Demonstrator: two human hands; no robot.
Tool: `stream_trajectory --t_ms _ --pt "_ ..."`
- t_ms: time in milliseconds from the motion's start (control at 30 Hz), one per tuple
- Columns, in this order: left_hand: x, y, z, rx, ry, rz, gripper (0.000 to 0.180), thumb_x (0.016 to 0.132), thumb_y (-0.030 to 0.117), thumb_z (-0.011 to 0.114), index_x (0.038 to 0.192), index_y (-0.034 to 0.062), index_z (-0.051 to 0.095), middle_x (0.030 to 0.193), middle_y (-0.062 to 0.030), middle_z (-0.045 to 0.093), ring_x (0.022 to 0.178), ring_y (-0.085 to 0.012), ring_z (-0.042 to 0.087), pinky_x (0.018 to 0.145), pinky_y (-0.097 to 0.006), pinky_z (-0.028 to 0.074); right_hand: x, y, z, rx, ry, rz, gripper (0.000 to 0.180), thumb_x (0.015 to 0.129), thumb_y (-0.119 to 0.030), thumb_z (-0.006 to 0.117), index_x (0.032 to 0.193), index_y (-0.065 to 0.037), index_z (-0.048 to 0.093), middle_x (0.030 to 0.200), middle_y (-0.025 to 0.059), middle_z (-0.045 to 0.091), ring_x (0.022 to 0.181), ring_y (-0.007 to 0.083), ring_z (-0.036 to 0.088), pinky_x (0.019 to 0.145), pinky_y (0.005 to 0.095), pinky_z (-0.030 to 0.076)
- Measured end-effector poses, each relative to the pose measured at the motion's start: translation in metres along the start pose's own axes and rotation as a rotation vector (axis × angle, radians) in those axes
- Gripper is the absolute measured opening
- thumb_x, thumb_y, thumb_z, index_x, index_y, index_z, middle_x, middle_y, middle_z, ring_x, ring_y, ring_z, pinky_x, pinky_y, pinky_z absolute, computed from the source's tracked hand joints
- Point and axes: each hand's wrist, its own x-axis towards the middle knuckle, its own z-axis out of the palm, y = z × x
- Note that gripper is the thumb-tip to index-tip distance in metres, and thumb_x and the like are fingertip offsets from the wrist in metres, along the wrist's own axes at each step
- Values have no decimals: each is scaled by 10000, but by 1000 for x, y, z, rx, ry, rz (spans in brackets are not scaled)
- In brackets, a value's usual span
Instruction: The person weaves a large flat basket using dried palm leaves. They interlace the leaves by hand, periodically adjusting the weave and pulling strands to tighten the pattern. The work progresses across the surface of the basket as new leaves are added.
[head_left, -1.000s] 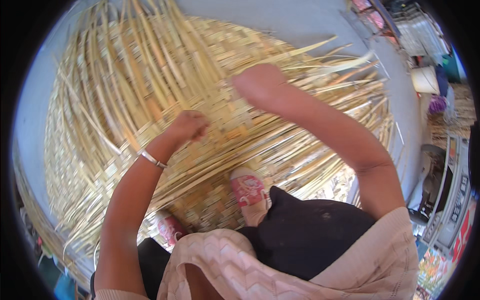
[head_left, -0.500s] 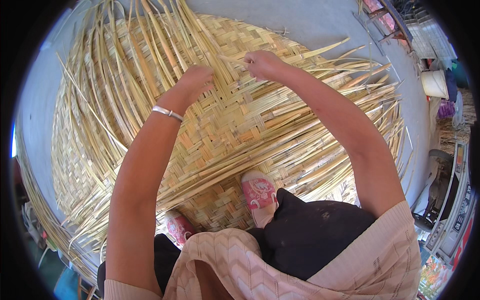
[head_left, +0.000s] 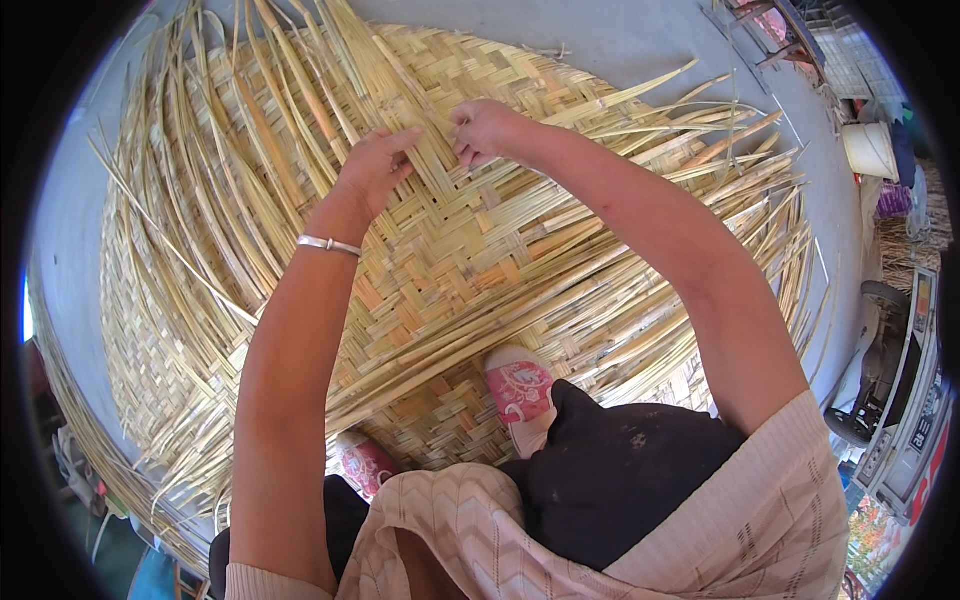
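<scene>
My woven mat spreads out beneath my shoes, with loose strips lying across it. Since a moment ago my hands have drawn closer together, so the strip work centres on one spot. My left hand has parted fingers; my right hand is curled, whether around a strip I can't tell. Past the mat's far edge, grey floor offers room.

Woven mat on grey floor

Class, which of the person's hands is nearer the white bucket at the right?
Right. The right hand is over the woven mat, well left of the white bucket; the left hand is even farther left.
</scene>
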Motion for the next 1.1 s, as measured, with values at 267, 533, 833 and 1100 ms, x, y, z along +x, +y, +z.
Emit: stream_trajectory --t_ms 267,533,833,1100 --pt "-19 5 6 -156 -153 0 197 898 240 643 1011 88 588 1049 -10 635 1024 -149 566 937 -352 405 -2 -12 -6 -107 -31 1 239 928 -135 507 1127 -39 599 869 86 673 728 164 669 641 282 532" --pt "-20 -9 3 -176 -7 40 297 919 166 598 1186 49 541 1119 -41 610 1040 -165 570 916 -340 439 -5 -9 -4 -357 -157 -171 216 871 -179 582 1023 -42 649 800 84 671 759 193 673 643 325 526" --pt "-47 -49 2 -212 466 111 188 916 48 546 1094 15 599 963 -68 649 791 -167 675 612 -255 511 -6 -5 -18 -820 -28 -276 162 814 -221 604 914 -110 668 876 93 682 846 270 643 737 400 493" --pt "-64 -67 14 -90 541 124 199 932 68 551 1122 37 597 911 -56 666 756 -151 685 565 -244 514 -9 12 -12 -987 13 -274 180 853 -265 541 924 -140 649 908 86 669 875 302 627 742 429 485"
